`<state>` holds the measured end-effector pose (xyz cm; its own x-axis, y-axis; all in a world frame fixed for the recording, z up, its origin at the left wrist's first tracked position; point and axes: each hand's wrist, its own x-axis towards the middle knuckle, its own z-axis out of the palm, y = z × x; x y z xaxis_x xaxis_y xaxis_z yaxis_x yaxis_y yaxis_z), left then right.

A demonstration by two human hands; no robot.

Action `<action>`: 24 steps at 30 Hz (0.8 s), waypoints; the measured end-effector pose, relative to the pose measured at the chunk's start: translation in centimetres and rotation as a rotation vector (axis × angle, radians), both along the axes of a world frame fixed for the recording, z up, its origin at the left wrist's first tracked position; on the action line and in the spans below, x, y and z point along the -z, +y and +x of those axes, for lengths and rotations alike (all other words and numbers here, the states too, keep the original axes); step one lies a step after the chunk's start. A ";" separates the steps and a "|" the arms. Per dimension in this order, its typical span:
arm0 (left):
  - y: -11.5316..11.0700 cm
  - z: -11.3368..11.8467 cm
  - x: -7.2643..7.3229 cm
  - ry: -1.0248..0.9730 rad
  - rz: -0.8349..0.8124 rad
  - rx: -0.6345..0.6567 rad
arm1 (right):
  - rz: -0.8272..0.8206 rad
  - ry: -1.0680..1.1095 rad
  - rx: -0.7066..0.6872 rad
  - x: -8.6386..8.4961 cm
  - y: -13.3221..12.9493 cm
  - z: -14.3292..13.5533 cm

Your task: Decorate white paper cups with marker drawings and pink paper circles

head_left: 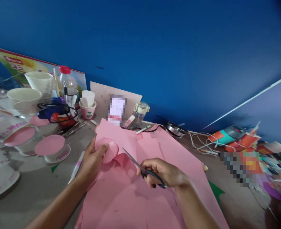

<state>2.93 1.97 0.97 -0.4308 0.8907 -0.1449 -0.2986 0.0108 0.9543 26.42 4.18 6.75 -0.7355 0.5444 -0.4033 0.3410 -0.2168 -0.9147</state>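
Observation:
My left hand (95, 159) pinches a pink sheet of paper (118, 133), its thumb pressing on a round pink paper disc (110, 151) at the sheet's left side. Below the disc the sheet has a curved, cut edge. In my right hand (160, 171) is a pair of black-handled scissors (135, 162), fingers through the loops. Their blades point up and left toward the cut edge, a little apart from it; the blades look nearly closed. Under both hands lie large pink sheets (130, 203).
At left stand paper bowls topped with pink discs (50, 145), stacked white cups (38, 82) and a red-capped bottle (66, 82). A phone (116, 108) leans at the back beside a lidded jar (140, 113). Tape rolls (175, 128), white cables (197, 143) and a teal bottle (226, 136) lie right.

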 end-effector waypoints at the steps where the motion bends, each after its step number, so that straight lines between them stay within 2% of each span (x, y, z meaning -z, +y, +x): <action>1: -0.1 0.1 -0.1 -0.008 -0.003 0.015 | 0.004 0.016 -0.019 -0.3 0.1 0.6; 4: -0.3 0.4 -0.7 -0.015 -0.006 0.060 | -0.003 0.035 -0.088 -1.0 0.3 2.0; 9: -0.5 0.7 -1.4 0.031 -0.017 0.066 | 0.051 -0.077 -0.374 -2.1 0.8 3.7; 11: -0.5 0.8 -1.4 0.063 -0.011 0.074 | 0.064 -0.030 -0.344 -2.1 1.0 3.9; 15: -0.6 0.8 -0.9 0.078 -0.020 0.132 | 0.051 0.080 -0.148 -1.3 1.2 3.3; 20: -0.6 0.9 -0.9 0.023 -0.006 0.165 | 0.063 0.021 -0.203 0.1 1.8 2.5; 24: -0.7 1.2 -1.3 -0.061 -0.009 0.188 | 0.087 -0.004 -0.237 0.5 2.2 2.4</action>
